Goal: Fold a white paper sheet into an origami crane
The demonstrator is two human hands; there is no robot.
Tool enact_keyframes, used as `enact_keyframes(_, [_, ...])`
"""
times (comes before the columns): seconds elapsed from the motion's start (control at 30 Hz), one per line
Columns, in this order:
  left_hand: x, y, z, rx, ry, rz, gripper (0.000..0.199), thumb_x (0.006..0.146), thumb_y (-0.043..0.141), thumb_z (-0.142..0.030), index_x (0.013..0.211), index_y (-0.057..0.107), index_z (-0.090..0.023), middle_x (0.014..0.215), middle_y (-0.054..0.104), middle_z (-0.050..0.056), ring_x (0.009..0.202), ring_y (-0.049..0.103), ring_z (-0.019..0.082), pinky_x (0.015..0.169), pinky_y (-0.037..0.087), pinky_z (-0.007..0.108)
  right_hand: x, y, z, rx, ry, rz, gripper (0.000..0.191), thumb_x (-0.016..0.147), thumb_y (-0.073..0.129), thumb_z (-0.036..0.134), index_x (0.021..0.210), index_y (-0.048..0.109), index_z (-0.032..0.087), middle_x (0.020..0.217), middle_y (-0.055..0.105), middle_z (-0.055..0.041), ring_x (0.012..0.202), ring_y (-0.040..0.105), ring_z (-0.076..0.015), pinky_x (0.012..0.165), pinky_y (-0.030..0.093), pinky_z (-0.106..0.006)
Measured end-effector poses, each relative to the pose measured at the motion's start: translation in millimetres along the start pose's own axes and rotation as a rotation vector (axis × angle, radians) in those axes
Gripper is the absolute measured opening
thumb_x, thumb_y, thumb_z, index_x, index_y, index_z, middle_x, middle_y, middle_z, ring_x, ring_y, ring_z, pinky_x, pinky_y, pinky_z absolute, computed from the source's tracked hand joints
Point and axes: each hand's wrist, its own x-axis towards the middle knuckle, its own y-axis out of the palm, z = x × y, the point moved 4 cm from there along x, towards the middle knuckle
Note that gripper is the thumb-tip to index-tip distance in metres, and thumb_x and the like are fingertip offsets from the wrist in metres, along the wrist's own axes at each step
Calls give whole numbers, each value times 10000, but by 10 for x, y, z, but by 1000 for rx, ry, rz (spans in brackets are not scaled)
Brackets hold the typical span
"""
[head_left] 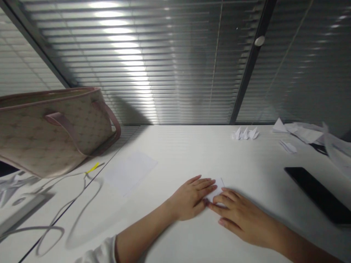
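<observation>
Writing: nothing legible; only a repeating monogram print on the beige tote bag (55, 133) (too blurred to read as any brand).
Folded paper (217, 190): small plain white rectangle with crisp edges, flat on the white desk (175, 153), between both hands and partly under the fingers.
Left hand (189, 200): palm down, fingertips on the paper's left side, fingers lightly spread, not clamped.
Right hand (242, 219): palm down, across from the left hand, fingers slightly apart, index and middle fingers over the paper's near edge, tip of the index finger nearly meeting the left thumb.
Left forearm: white sleeve (102, 251) at its near end.
Far desk edge: three small white folded paper figures (245, 133) in a row; loose paper scraps (304, 133) further right.
Right of the hands: black smartphone (319, 193), lying flat.
Left of the hands: pale sheet of paper (130, 171), flat; thin cable (52, 230) with a yellow tag (92, 168) near the bag.
Beyond the desk: glass partition (153, 62) with slatted blinds.
</observation>
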Motion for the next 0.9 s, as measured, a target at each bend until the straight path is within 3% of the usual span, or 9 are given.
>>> enact_keyframes(0.13, [-18,-29,35,48,-33,-77,594,844,438,-142,1426,325,-165,1483,371,104,1363,333,213,1119,282,426,-14,25,-124,72,36,-105,461,911,511,278,1366,454,225,1295,584,-49,1219,498,-230,1058,404,-414])
enact_keyframes(0.23, [-62,-70,-35,99,-60,-132,526,823,422,-119,1347,430,-78,1365,490,184,1281,430,275,1062,355,477,-39,18,-250,82,74,-160,427,928,475,231,1355,474,233,1334,563,-37,1244,492,-204,1075,390,-395])
enact_keyframes(0.33, [-100,-73,-216,131,-44,-124,382,824,450,-163,1173,589,-96,1113,630,163,1064,573,278,936,471,458,-55,1,-311,79,84,-117,425,937,461,233,1362,466,235,1390,511,-30,1268,471,-187,1085,381,-373])
enact_keyframes(0.5, [-102,-5,-430,170,-59,-86,433,816,543,-257,1204,572,-67,1148,618,168,1026,587,279,920,496,422,-51,-19,-285,75,73,-40,436,949,458,289,1384,429,287,1457,425,-10,1317,413,-202,1111,338,-420])
enact_keyframes(0.73, [-166,64,-403,261,-166,-146,344,838,514,-239,1108,632,-62,1163,606,167,1098,541,310,961,456,465,-57,30,-284,81,103,76,431,990,349,300,1420,364,290,1513,315,7,1372,322,-183,1140,276,-451])
enact_keyframes(0.9, [-182,24,-392,328,-233,-157,237,832,510,-195,1003,657,-127,1073,625,105,964,572,261,819,505,425,-135,-44,-340,153,135,115,413,1000,321,304,1407,385,307,1489,350,39,1368,326,-152,1157,243,-425])
